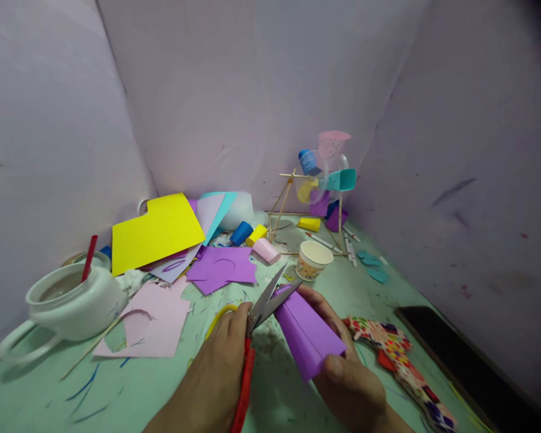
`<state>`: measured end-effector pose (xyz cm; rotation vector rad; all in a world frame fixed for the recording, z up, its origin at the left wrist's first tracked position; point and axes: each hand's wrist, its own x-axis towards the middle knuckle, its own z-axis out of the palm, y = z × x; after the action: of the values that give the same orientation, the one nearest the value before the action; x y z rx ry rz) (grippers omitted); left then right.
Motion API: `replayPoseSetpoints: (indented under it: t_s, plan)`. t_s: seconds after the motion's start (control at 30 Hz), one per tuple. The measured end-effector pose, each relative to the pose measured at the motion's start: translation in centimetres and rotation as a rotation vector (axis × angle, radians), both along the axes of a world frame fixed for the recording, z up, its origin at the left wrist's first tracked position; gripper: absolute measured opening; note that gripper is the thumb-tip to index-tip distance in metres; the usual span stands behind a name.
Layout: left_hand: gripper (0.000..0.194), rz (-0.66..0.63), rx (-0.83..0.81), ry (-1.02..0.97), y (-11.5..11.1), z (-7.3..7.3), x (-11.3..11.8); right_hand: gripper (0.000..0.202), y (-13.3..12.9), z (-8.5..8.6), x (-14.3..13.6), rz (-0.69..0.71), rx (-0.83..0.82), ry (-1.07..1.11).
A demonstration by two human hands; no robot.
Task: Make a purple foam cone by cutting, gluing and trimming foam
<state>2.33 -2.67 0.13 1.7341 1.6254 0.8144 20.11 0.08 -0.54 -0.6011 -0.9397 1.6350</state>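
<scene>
My left hand (pixel 219 355) is closed round a pair of scissors (pixel 265 305) with one red and one yellow handle. Their blades are spread at the far end of a folded purple paper piece (pixel 307 334), one blade lying across its edge. My right hand (pixel 349 373) grips that paper from the right, thumb at its near corner and fingers behind. Just beyond the blades stands a small printed paper cup (pixel 313 261). Purple paper scraps (pixel 223 267) with cut-out edges lie to the left of it.
A white teapot-shaped pot (pixel 76 307) stands left, near pink paper (pixel 155 322) and a yellow sheet (pixel 157 231). A stick-framed wheel with coloured paper cups (pixel 340 179) stands at the back right. At right lie a patterned glue gun-shaped object (pixel 399 355) and a dark phone-like slab (pixel 460 361).
</scene>
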Motion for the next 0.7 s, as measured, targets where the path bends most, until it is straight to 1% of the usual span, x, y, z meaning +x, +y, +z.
replayPoseSetpoints:
  t_s: [0.17,0.33,0.43,0.57,0.7]
  plan:
    - [0.056,0.038,0.001,0.008,0.03,-0.2,0.08,0.072,-0.11,0.24,-0.23,0.013,0.006,-0.015]
    - [0.055,0.022,0.031,0.051,-0.01,-0.16,0.26,0.075,-0.04,0.04,-0.26,0.001,0.019,-0.055]
    - [0.057,0.024,0.004,0.102,0.04,0.01,0.38,0.076,-0.01,-0.2,-0.18,-0.017,0.015,-0.068]
    - [0.065,0.03,-0.05,0.181,0.1,0.21,0.4,0.078,-0.02,-0.35,-0.08,-0.021,0.003,-0.084]
    - [0.067,-0.009,-0.071,0.233,0.17,0.48,0.3,0.077,-0.01,-0.23,-0.03,-0.009,0.005,-0.072]
